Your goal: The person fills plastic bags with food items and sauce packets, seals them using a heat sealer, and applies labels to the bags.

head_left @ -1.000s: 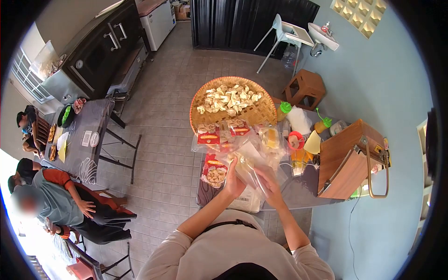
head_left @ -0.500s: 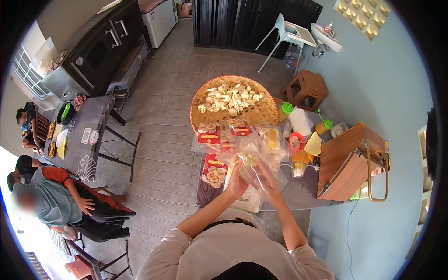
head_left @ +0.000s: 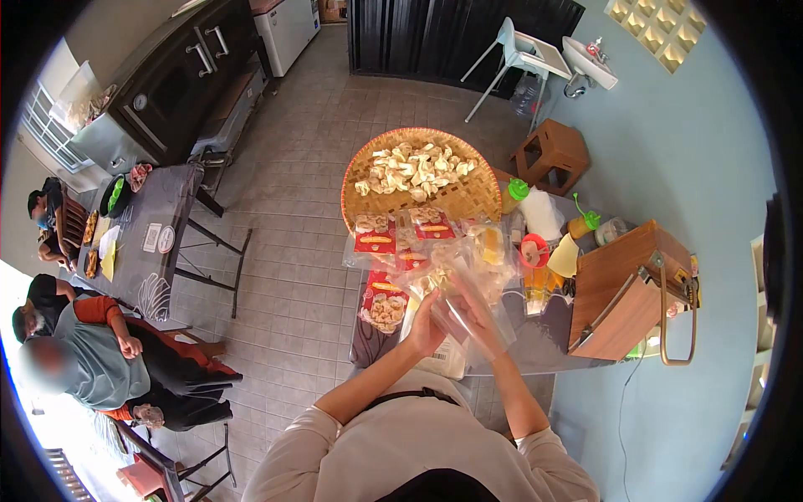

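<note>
A clear plastic bag [head_left: 478,322] hangs between my two hands above the table. My left hand [head_left: 427,325] is closed around pale folded dumplings [head_left: 437,280] at the bag's side. My right hand [head_left: 478,316] grips the clear bag, its fingers partly behind the plastic. Beyond them, a round woven tray [head_left: 368,201] carries many pale dumplings [head_left: 416,170]. Filled packets with red labels [head_left: 374,243] lie between the tray and my hands. Another red-labelled packet [head_left: 385,308] rests to the left of my left hand.
Bottles with green caps [head_left: 516,191], a red cup [head_left: 533,250] and a wooden box [head_left: 619,289] stand on the right. A brown stool [head_left: 552,155] is behind. People [head_left: 109,351] sit at the far left near another table [head_left: 159,243].
My left hand and the dumplings have shifted slightly left, and the bag now hangs more in front of my right hand. A person at the left has moved an arm.
</note>
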